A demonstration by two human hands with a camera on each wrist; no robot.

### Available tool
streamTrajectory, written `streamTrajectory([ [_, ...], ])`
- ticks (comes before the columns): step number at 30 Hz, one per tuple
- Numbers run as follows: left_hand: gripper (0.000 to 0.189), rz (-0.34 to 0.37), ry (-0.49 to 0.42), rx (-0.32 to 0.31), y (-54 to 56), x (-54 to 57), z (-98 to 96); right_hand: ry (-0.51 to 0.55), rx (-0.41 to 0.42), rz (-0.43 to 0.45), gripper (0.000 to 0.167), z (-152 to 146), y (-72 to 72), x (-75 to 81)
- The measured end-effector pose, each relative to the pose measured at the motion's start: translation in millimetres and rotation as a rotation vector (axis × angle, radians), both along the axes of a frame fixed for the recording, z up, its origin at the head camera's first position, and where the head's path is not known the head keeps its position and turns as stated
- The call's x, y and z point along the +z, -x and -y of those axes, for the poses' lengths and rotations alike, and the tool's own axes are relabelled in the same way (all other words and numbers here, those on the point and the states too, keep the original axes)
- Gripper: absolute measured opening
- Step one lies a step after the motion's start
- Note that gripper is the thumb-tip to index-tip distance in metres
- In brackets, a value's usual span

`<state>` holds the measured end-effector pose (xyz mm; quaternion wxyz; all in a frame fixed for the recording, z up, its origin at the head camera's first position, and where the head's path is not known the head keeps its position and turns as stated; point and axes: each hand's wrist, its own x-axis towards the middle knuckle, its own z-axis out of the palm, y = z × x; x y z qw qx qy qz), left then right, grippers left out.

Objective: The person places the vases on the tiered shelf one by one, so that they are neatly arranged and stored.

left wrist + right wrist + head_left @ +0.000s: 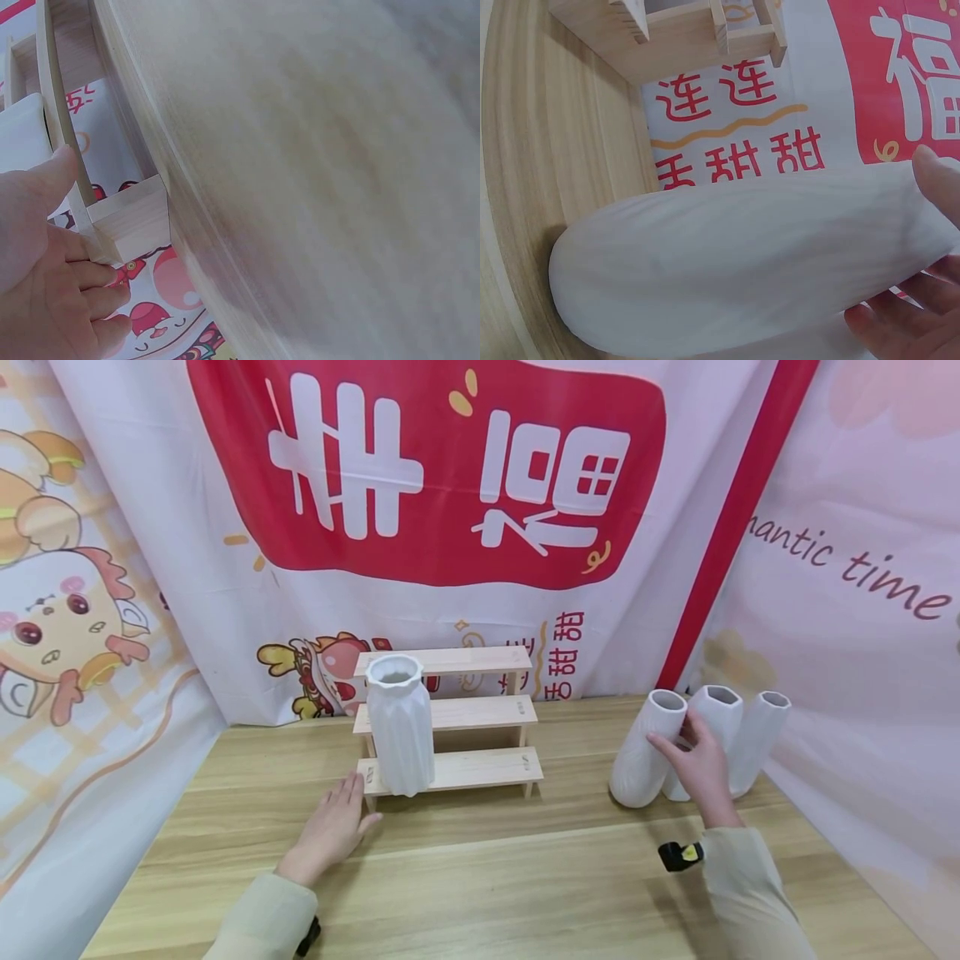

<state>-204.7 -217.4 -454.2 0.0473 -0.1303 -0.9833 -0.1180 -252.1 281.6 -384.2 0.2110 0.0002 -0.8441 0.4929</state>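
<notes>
A white ribbed vase with a wavy rim [401, 727] stands on the lowest step of a three-tier wooden rack [487, 767]. My left hand [330, 822] rests at that step's left end, thumb spread toward the front; in the left wrist view its thumb [56, 176] touches the shelf edge. Over to the right, my right hand [701, 768] grips a rounded white vase [641, 760] near its top. In the right wrist view this vase [735, 262] spans the picture, base on the table, with the thumb on one side and the fingers on the other.
Behind the right hand stand a faceted white vase [718, 714] and a slim white vase [761, 743], partly hidden. All sit on a wood-grain table [480, 893]. Printed cloth [450, 560] hangs close behind the rack and along both sides.
</notes>
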Motion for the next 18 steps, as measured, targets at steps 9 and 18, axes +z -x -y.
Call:
streamTrajectory([
  [9,0.071,0.008,0.002,0.001,-0.6,2.7,-0.8,0.007,-0.048,0.014,0.070,2.9,0.1,1.2],
  [18,0.070,0.004,-0.001,-0.001,-1.4,3.1,-1.0,0.010,-0.073,0.026,0.071,3.5,-0.6,2.0],
])
